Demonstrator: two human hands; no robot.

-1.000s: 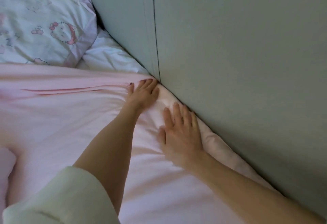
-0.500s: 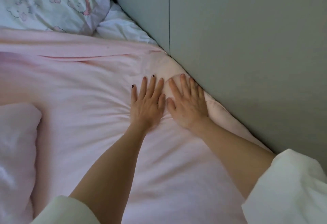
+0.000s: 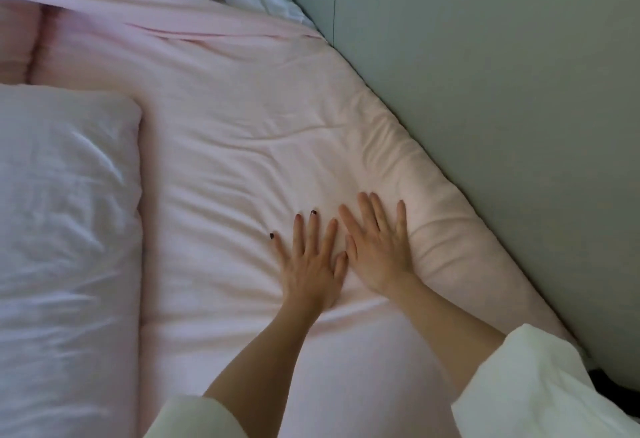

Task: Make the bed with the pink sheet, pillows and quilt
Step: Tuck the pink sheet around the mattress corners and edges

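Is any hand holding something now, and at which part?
Nothing is held. The left hand and right hand lie flat, fingers straight, pressing on the pink sheet.

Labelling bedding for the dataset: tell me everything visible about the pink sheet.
The pink sheet is pale pink, soft matte cloth, spread flat over the bed, with shallow creases. Its right edge bulges against the grey-green wall. The left hand and right hand press flat on it. A pillow lies on its left.

Pink sheet (image 3: 242, 146) soft matt cloth w/ creases, wall (image 3: 502, 74) smooth matt, maybe padded
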